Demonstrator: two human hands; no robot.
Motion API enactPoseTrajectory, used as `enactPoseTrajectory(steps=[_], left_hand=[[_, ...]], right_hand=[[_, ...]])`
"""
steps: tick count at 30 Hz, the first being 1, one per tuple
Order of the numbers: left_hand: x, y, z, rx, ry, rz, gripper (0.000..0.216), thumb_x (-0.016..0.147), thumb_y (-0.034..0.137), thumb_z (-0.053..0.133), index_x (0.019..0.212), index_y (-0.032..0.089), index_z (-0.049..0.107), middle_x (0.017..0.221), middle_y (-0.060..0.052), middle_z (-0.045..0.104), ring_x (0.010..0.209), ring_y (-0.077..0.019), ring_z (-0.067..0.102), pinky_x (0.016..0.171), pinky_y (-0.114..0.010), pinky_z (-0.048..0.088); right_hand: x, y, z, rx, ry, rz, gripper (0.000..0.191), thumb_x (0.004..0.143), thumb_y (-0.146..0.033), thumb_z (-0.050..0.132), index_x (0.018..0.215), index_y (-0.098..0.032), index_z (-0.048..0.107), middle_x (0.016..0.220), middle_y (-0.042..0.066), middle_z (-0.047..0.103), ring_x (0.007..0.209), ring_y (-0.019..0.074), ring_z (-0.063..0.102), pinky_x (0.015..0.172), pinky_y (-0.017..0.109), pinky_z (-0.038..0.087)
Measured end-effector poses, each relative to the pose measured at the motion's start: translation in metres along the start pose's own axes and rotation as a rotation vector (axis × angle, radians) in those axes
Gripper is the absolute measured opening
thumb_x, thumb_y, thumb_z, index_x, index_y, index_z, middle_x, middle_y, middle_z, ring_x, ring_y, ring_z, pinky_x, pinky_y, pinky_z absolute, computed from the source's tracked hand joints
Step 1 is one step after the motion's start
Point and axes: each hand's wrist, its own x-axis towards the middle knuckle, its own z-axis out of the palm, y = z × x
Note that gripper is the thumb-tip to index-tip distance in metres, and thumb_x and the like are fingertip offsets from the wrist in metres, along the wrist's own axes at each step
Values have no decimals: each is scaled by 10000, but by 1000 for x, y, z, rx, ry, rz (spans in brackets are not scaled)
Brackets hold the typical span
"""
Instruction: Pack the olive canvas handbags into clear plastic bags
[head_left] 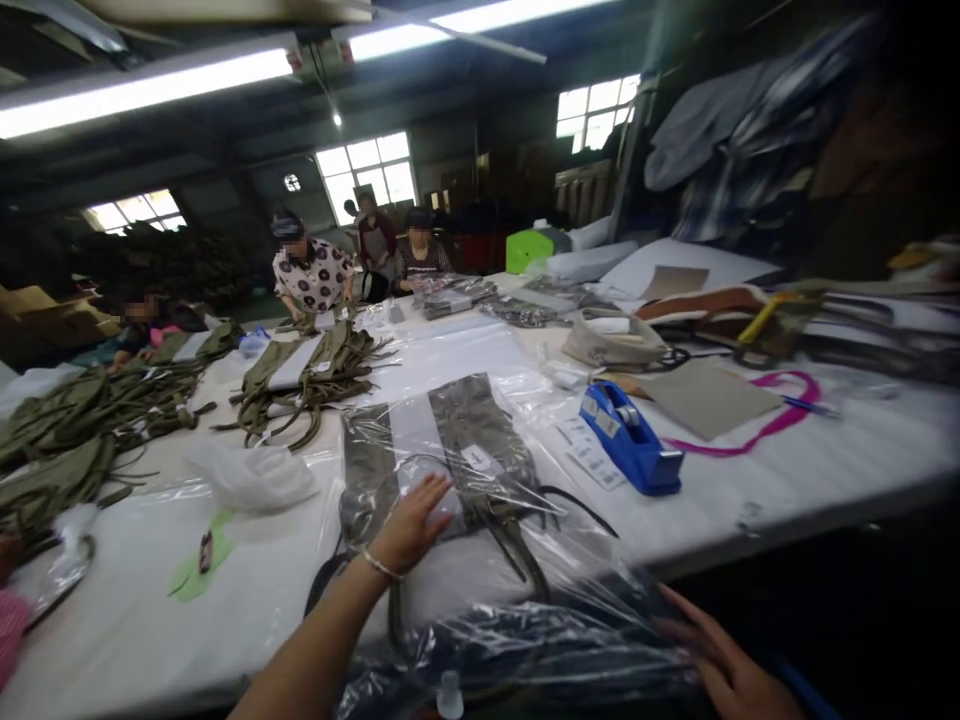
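My left hand [411, 525] lies flat with fingers stretched out on a folded olive-grey garment [472, 440] wrapped in a clear plastic bag [420, 420] on the white table [787, 470]. A bracelet sits on that wrist. My right hand [720, 660] rests open at the table's near edge, fingers spread over a heap of clear plastic bags [540, 650] that hangs off the front. Dark straps of the garment trail toward me under the plastic.
A blue tape dispenser [630, 438] stands right of the garment, beside paper labels [592, 455] and a grey card [705, 398] with a pink cord [757, 425]. Piles of olive strapped garments [90, 420] cover the left. Several people [311, 270] work at the far end.
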Motion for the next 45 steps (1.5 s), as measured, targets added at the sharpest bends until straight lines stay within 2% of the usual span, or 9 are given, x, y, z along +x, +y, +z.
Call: enactPoseTrajectory(steps=[4,8,13,19,24,31,37,41,45], left_hand=[[23,-17,56,156,-129,29,683,905,345,605,1528,220,355,1611,-117,288,1509,-280,220,1227,-535,202],[19,-20,54,62,-81,22,570,971,383,505,1500,203,397,1581,-142,354,1498,-271,257,1218,-531,243],[67,21,56,34,50,180,574,935,327,581,1469,174,437,1516,-159,457,1472,-279,322,1198,-515,305],[145,72,99,276,-182,396,440,875,337,670,1251,114,618,1378,-172,573,1408,-304,405,1168,-459,335],[171,90,112,432,-268,385,288,889,357,650,999,92,683,1063,-180,680,1120,-307,609,1014,-457,452],[132,105,91,154,-179,391,403,952,376,560,1267,130,610,1236,-153,661,1258,-259,543,1090,-417,427],[46,137,95,13,-376,546,930,863,517,648,1569,103,204,1592,-211,301,1511,-345,186,1195,-528,267],[41,141,106,177,-372,496,469,943,227,505,1400,126,511,1358,-173,605,1372,-300,462,1129,-475,372],[54,145,94,149,-204,445,358,852,117,536,1185,131,669,1046,-139,724,1021,-264,650,947,-416,497]], right_hand=[[-9,3,-6,121,28,52,564,611,-376,606,1171,-372,673,990,10,780,965,329,736,837,418,631],[-14,-2,-2,131,-60,-17,770,650,-414,675,1396,-302,525,1228,59,712,1136,315,672,942,368,590],[1,-19,15,-267,1,-179,756,817,-508,594,1502,-245,414,1184,72,718,1023,266,722,917,366,592],[4,-38,20,-349,103,-409,520,894,-485,532,1362,-265,589,1245,50,695,1052,225,711,938,310,581],[-9,-49,17,-243,140,-340,451,912,-501,511,1271,-276,663,1182,24,734,1017,216,730,941,286,573],[-8,-48,10,-170,166,-254,446,873,-556,524,1180,-296,716,1183,-4,732,1068,229,713,939,264,565],[-12,-47,7,-183,150,-170,585,830,-644,550,1267,-273,668,951,8,780,793,195,755,688,204,601],[-14,-48,8,-293,25,-281,685,785,-612,644,1379,-277,586,833,-17,764,685,182,735,654,208,588],[-13,-45,13,-456,-76,-341,621,861,-508,578,1447,-312,521,975,-3,780,737,227,758,626,263,596]])
